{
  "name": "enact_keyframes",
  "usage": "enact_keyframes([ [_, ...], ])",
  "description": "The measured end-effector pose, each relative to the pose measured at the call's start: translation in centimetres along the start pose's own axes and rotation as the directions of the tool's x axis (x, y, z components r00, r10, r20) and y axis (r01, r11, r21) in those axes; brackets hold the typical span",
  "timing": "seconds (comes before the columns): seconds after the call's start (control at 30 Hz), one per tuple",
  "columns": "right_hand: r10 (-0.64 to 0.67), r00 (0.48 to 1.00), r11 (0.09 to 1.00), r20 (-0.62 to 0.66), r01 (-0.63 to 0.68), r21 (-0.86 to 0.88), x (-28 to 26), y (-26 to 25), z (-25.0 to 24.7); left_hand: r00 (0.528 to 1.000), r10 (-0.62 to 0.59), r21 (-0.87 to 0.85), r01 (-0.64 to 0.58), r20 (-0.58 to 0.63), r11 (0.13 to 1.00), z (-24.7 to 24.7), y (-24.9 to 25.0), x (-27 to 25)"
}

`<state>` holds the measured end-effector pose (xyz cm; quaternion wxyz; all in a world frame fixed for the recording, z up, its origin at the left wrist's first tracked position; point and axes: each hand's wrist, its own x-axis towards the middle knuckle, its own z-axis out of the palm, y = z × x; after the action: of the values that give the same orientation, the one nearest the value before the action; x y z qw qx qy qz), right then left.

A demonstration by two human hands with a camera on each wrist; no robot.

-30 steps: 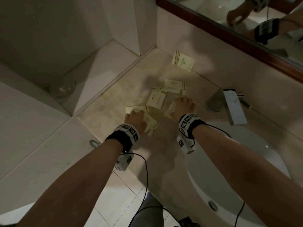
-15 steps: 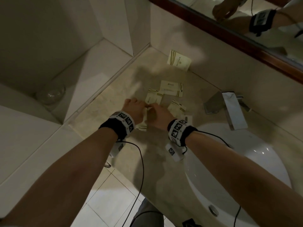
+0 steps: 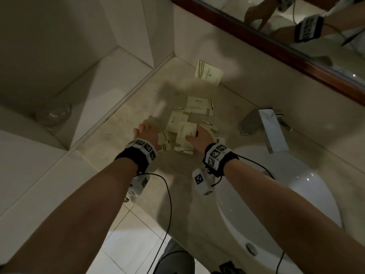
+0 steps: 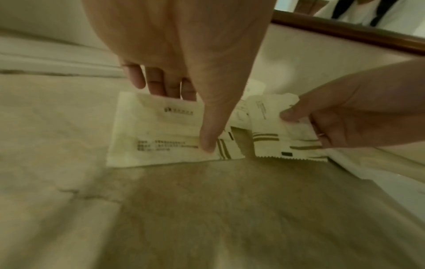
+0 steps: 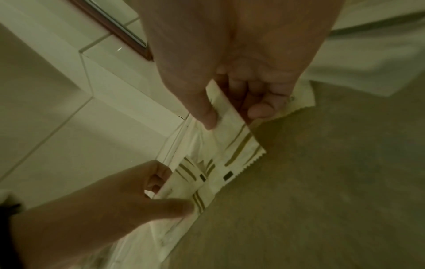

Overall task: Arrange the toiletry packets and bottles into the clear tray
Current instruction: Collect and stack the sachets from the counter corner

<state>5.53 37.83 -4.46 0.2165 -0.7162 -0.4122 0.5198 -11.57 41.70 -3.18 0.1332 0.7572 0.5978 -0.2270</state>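
Observation:
Several cream toiletry packets with olive stripes lie scattered on the beige counter. One packet leans on the back wall, and others lie mid-counter. My left hand pinches a printed packet between thumb and fingers, just above the counter. Right beside it, my right hand pinches a second packet by its upper edge. A faint transparent edge shows behind the packets; I cannot tell whether it is the tray. No bottles are in view.
A chrome faucet and a white sink basin lie to the right. A clear glass object sits on the tiled ledge at left. A wood-framed mirror runs along the back wall.
My right hand left the packets near the faucet, came left to meet the left hand, and now holds a packet raised. My left hand lifted a packet off the near-left pile.

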Motion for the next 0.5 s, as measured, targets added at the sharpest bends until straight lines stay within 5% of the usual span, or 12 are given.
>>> enact_keyframes([
  [0.1, 0.021, 0.997, 0.994, 0.069, -0.028, 0.110, -1.0, 0.1, 0.4, 1.000, 0.000, -0.194, -0.006, -0.031, 0.981, -0.7, 0.8, -0.6],
  [0.23, 0.099, 0.987, 0.951, 0.124, -0.131, 0.280, -2.2, -0.4, 0.7, 0.999, -0.030, -0.668, 0.034, 0.018, 0.743, -0.9, 2.0, -0.8],
  [0.37, 0.132, 0.988, 0.916, 0.083, -0.153, 0.371, -2.9, -1.3, 0.3, 0.992, -0.065, -0.812, 0.128, 0.111, 0.569, -1.1, 3.4, -0.5],
  [0.5, 0.153, 0.988, 0.901, 0.001, -0.140, 0.411, -3.3, -1.2, 0.2, 0.982, 0.001, -0.801, 0.152, 0.187, 0.579, -1.0, 5.0, -0.2],
])
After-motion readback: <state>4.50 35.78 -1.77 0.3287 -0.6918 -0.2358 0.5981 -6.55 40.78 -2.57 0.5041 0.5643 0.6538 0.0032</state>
